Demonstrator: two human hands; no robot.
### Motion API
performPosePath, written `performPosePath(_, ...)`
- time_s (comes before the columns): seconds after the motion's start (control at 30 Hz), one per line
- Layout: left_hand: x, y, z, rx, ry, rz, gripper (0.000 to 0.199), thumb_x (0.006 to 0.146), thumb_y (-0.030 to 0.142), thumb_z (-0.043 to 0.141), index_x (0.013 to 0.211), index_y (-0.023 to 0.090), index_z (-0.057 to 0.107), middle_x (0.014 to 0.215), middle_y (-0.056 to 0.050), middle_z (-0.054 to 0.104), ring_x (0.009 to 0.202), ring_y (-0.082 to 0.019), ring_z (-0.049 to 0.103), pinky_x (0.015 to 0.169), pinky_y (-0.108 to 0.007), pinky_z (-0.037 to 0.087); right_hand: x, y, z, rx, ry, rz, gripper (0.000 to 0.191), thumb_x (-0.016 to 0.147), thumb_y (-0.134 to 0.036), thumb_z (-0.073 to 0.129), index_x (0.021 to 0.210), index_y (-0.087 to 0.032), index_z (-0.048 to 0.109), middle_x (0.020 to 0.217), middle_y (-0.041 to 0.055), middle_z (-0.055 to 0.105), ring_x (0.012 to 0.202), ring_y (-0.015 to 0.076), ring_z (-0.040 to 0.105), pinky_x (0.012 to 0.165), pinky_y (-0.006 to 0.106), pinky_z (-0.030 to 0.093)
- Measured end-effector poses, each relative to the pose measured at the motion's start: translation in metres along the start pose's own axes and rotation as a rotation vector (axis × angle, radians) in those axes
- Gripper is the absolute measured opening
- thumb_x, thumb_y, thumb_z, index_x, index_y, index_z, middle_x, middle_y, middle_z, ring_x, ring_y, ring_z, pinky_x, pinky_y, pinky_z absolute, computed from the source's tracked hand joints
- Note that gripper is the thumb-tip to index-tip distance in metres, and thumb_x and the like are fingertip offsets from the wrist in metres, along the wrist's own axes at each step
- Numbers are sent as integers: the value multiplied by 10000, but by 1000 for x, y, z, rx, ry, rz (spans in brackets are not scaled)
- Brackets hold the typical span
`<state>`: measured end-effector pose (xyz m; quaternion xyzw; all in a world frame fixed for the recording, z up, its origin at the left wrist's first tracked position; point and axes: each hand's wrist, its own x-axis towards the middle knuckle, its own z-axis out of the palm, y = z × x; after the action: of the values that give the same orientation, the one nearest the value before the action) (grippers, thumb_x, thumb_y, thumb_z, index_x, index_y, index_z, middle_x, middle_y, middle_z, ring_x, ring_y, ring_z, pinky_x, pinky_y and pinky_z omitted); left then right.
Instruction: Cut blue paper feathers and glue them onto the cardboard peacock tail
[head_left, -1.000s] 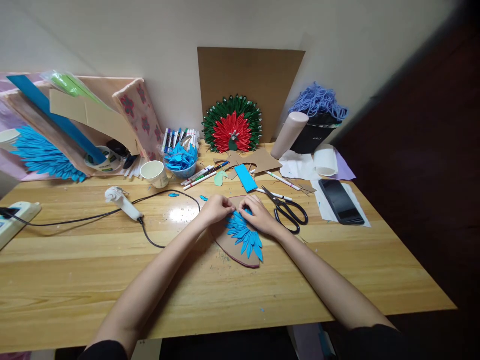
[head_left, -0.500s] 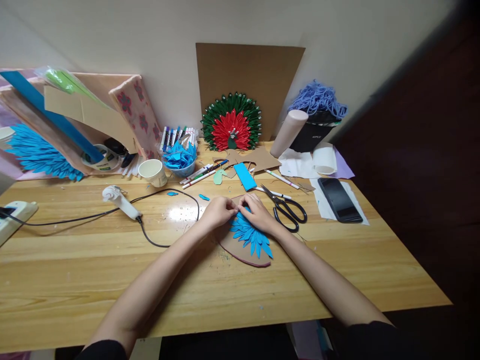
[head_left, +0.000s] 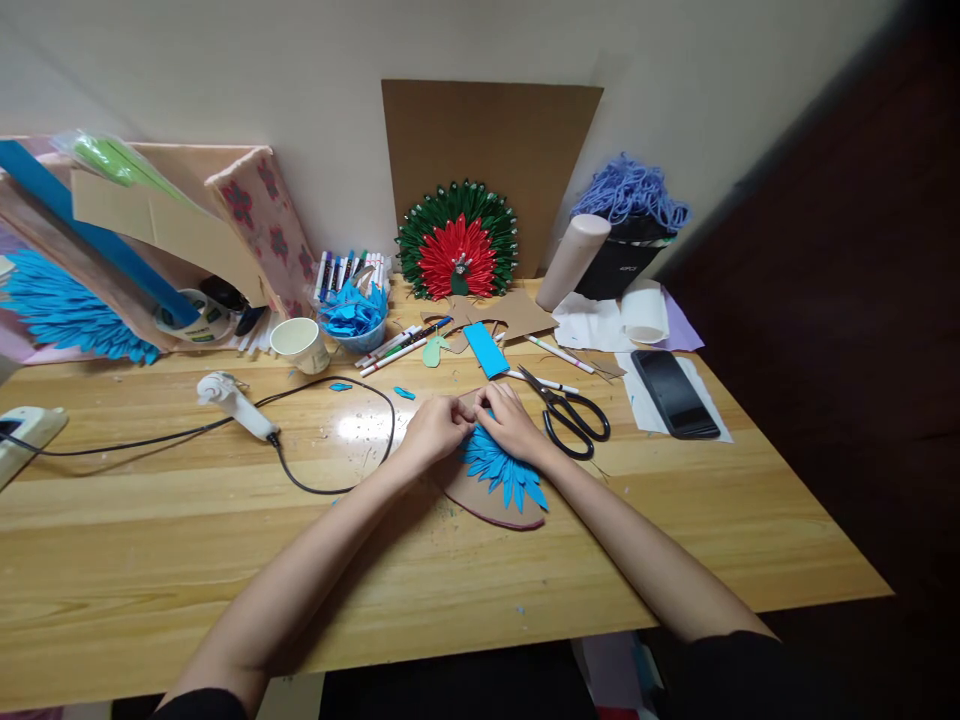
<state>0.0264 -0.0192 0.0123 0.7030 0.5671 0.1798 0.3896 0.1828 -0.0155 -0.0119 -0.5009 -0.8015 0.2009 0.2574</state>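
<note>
A rounded piece of cardboard (head_left: 480, 503) with a dark reddish edge lies on the table, partly under my hands. Overlapping blue paper petals (head_left: 511, 478) fan out across it. My left hand (head_left: 435, 430) is at the cardboard's left side, thumb and fingers pinched together. Against it, my right hand (head_left: 511, 424) rests over the upper petals, its fingertips bent in and meeting the left ones. Whatever the fingertips hold is too small and covered to make out. Two loose blue petals (head_left: 404, 393) lie left of my hands. Black-handled scissors (head_left: 574, 420) lie open just to the right.
A hot glue gun (head_left: 238, 405) with its looped cord lies left, near a paper cup (head_left: 300, 346) and a bowl of blue petals (head_left: 355, 318). Markers, cardboard scraps (head_left: 521, 315) and a blue strip (head_left: 486, 350) lie behind. A phone (head_left: 675, 394) is right; a red-green peacock (head_left: 459, 250) stands at the back.
The whole view has shifted slightly, so things appear a little further left and up. My hands stay pinched together at the same place on the cardboard.
</note>
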Motion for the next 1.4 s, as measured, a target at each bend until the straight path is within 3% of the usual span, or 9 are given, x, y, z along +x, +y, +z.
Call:
performPosePath(0.5, 4, -4, -7, 88, 10, -5, 125, 669, 209, 581, 784, 172, 613, 739, -35, 661, 710, -163, 600, 591, -223, 422, 0, -3, -4, 61, -1, 13, 46, 825, -201, 428, 787, -213, 451, 837, 37, 521, 854, 201, 453, 774, 328, 364)
performPosePath(0.6, 1, 0, -16, 192, 60, -14, 117, 698, 244, 568, 784, 175, 606, 796, -57, 657, 764, -188, 593, 622, -244, 419, -1, -2, -5, 92, 1, 5, 5, 813, -215, 459, 813, -211, 462, 845, 34, 526, 868, 197, 460, 788, 328, 361)
performPosePath(0.7, -1, 1, -28, 309, 120, -67, 153, 752, 279, 510, 807, 167, 598, 871, -99, 645, 828, -221, 580, 669, -279, 411, -2, -2, -7, 123, -19, -16, 83, 787, -246, 516, 842, -208, 467, 846, 28, 530, 873, 196, 465, 793, 328, 357)
performPosePath(0.83, 1, -2, -38, 270, 41, -123, 183, 766, 284, 490, 827, 145, 592, 887, -118, 645, 814, -220, 583, 660, -276, 402, -2, -3, -9, 102, -47, -50, 134, 750, -254, 566, 831, -208, 470, 850, 29, 534, 872, 205, 462, 782, 335, 352)
performPosePath(1.0, 3, -7, -35, 65, -53, -183, 300, 652, 280, 624, 906, 133, 559, 822, -75, 646, 686, -173, 593, 575, -234, 406, -2, -3, -8, 110, -61, -44, 84, 780, -244, 526, 834, -204, 476, 865, 34, 531, 872, 201, 458, 788, 333, 353)
performPosePath(1.13, 2, -7, -31, 73, -25, -166, 381, 562, 258, 680, 897, 130, 553, 795, -63, 630, 706, -176, 582, 571, -228, 399, -1, -2, -8, 170, -26, -5, 72, 854, -230, 407, 834, -202, 470, 859, 37, 522, 879, 187, 459, 800, 314, 358)
performPosePath(1.3, 2, -3, -32, 27, -62, -136, 134, 657, 269, 561, 663, 135, 569, 553, 1, 556, 558, -141, 524, 499, -223, 330, 0, -1, -7, 173, 9, 46, 160, 886, -248, 336, 805, -209, 467, 836, 36, 523, 868, 191, 462, 800, 314, 354)
performPosePath(1.4, 5, -2, -32, -96, -123, -150, 179, 671, 282, 535, 580, 131, 557, 468, 27, 485, 471, -112, 461, 454, -214, 295, 1, -1, -5, 201, 55, 67, 189, 894, -261, 314, 800, -210, 469, 827, 34, 524, 859, 188, 465, 802, 313, 355)
